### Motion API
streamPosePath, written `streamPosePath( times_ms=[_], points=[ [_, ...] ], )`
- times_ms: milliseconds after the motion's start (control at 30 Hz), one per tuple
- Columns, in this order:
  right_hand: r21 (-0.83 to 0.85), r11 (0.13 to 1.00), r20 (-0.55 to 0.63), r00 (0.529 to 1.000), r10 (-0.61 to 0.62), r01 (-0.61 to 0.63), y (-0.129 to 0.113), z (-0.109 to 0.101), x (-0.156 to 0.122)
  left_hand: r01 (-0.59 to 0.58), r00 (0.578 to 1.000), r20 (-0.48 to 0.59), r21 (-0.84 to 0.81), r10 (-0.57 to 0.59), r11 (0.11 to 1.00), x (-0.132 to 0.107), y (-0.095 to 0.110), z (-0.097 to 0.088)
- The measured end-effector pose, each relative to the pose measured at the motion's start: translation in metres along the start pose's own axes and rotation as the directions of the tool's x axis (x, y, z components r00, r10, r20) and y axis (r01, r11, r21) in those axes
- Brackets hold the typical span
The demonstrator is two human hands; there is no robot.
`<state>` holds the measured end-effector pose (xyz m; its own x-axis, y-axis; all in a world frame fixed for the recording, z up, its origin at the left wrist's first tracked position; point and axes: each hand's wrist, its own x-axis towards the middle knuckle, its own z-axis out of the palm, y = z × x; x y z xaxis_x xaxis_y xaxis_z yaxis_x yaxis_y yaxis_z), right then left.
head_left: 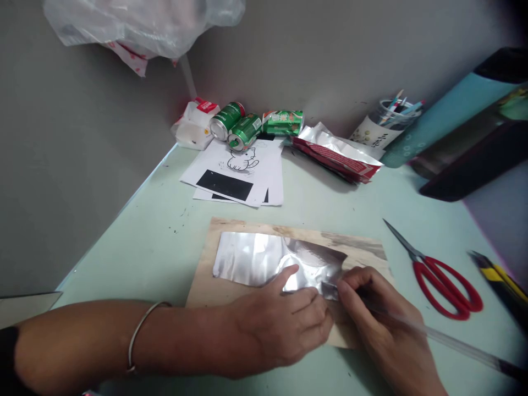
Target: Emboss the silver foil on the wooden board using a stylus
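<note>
A shiny silver metal sheet (258,258) lies on a wooden board (206,280) on the pale green table. My left hand (280,327) rests on the sheet's near right part, fingers curled, thumb pressing the metal down. My right hand (383,324) is closed in a pinch at the sheet's right corner, and a long thin clear rod or ruler (449,341) runs out from under it toward the lower right. A thin bangle (138,333) circles my left wrist.
Red-handled scissors (443,278) and a yellow-black utility knife (501,278) lie to the right. At the back are green cans (243,129), printed papers (239,176), a foil packet (338,151), a pen cup (385,126) and a tissue pack (193,124). A plastic bag (140,25) hangs on the wall.
</note>
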<state>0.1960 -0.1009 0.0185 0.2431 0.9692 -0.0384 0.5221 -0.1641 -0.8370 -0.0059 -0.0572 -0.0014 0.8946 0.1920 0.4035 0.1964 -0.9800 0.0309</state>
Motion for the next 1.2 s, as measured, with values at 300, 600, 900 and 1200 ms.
streamPosePath(
  times_ms=[300, 600, 900, 1200],
  points=[
    [-0.067, 0.994, 0.084, 0.993, -0.082, 0.088, 0.0056, -0.0053, 0.0042, 0.006, 1.000, -0.010, -0.009, -0.006, 1.000, 0.0010, 0.0000, -0.0010],
    [-0.057, 0.992, 0.080, 0.991, -0.105, 0.110, 0.0056, -0.0066, 0.0050, -0.012, 1.000, -0.011, 0.014, 0.012, 1.000, 0.0003, -0.0017, -0.0012],
    [0.035, 0.998, 0.050, 0.998, -0.049, 0.047, 0.0002, 0.0005, 0.0005, -0.014, 1.000, 0.002, 0.005, 0.014, 1.000, 0.0024, -0.0022, -0.0039],
    [0.069, 0.997, 0.080, 0.996, -0.026, 0.020, -0.0008, -0.0026, 0.0014, -0.004, 1.000, -0.014, 0.027, 0.004, 1.000, -0.0005, -0.0004, 0.0013]
  ],
)
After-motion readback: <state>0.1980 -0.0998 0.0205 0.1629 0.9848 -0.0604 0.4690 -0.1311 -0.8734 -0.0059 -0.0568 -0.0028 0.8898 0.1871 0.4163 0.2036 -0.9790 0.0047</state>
